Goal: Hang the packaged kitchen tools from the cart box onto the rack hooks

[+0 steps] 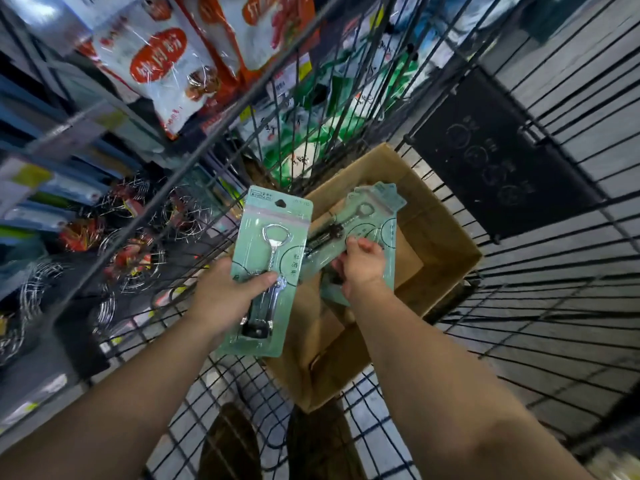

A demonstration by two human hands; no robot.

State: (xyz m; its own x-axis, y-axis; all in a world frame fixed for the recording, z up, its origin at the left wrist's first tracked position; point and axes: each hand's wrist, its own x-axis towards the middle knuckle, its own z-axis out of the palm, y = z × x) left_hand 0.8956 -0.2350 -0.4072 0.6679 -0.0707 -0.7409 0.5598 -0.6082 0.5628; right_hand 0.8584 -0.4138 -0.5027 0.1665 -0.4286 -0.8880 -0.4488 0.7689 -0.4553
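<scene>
Corkscrew pack (272, 268), green card with a hang hole at its top, held upright over the cart's left side by the left hand (228, 292); the thumb lies across the blister front and the fingers are curled behind the card, so the hand grips it. A second bundle of packs (367, 220), several of the same green cards fanned together, is held just above the box (446, 251) by the right hand (362, 265), whose fingers are closed round the cards' lower half. The two lots are near each other but apart.

The box, brown cardboard with its flaps open, sits in the wire cart (540, 306) against the cart's far side. Its inside shows mostly brown paper; whether more packs lie under the bundle cannot be told.

Rack (149, 216) to the left of the cart, beyond its wire wall: whisks (135, 268) and other carded goods hang there, blurred. No corkscrew pack is seen on a hook.

Progress, as judged: packs are lifted from the box but none is hung in view. Left to do: carry each pack to the rack, thread its hang hole onto a hook, and clear the box of any that remain.
</scene>
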